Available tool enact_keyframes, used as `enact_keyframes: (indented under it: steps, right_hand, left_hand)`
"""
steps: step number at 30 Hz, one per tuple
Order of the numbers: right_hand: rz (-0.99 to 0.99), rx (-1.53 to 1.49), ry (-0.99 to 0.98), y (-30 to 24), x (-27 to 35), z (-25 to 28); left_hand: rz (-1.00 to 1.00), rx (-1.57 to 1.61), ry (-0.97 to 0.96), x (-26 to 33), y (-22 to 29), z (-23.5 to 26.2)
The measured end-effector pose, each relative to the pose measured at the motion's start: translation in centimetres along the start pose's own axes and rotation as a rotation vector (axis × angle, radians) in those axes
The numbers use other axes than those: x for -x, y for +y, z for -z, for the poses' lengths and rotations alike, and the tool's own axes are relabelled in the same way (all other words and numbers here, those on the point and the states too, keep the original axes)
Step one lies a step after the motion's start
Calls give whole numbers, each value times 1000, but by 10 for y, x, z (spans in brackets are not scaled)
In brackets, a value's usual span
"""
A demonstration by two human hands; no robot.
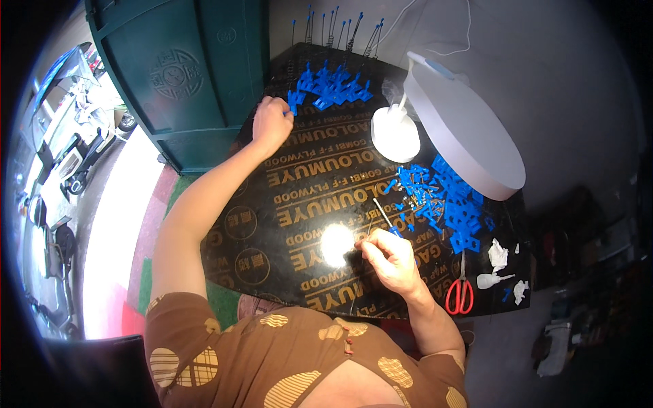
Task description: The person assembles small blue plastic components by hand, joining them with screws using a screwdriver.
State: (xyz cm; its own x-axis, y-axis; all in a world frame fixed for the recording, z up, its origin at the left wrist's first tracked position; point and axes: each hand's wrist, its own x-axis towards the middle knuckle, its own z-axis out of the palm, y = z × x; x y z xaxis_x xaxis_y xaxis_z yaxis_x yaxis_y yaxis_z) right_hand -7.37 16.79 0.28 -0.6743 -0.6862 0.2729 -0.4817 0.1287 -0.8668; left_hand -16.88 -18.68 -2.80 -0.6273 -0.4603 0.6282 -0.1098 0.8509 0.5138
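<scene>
Sprung blue pieces (330, 90): stood clustered near table's (265, 204) far edge.
Left hand (274, 126): at their left end; couldn't tell grip.
Right hand (389, 262): fingers bunched, hold unclear.
Risk: left-hand bump could've toppled them.

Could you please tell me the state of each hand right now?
Left hand: fingers curled at a blue piece; grip unclear.
Right hand: fingers curled beside a blue-handled tool; whether holding it, unclear.

Dark green door (211, 115) with a round emblem (175, 75) at upper left; parked scooters (88, 156) in glaring daylight along the left edge. At centre, a black plywood table (272, 221) bearing a white desk lamp (469, 129); grey wall (537, 61) at upper right.
</scene>
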Motion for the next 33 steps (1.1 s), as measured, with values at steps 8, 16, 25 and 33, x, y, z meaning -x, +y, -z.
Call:
enact_keyframes:
  steps: [8, 16, 25, 33]
  right_hand:
    - [50, 34, -7, -2, 0, -2]
    - [52, 107, -19, -6, -1, 0]
    - [190, 215, -44, -11, -2, 2]
    - [256, 301, -69, -6, -1, 1]
  left_hand:
    - [255, 230, -328, -10, 42, -38]
    - [547, 234, -182, -37, 61, -88]
    - [599, 187, -95, -51, 43, -109]
    - [660, 183, -128, -48, 62, -86]
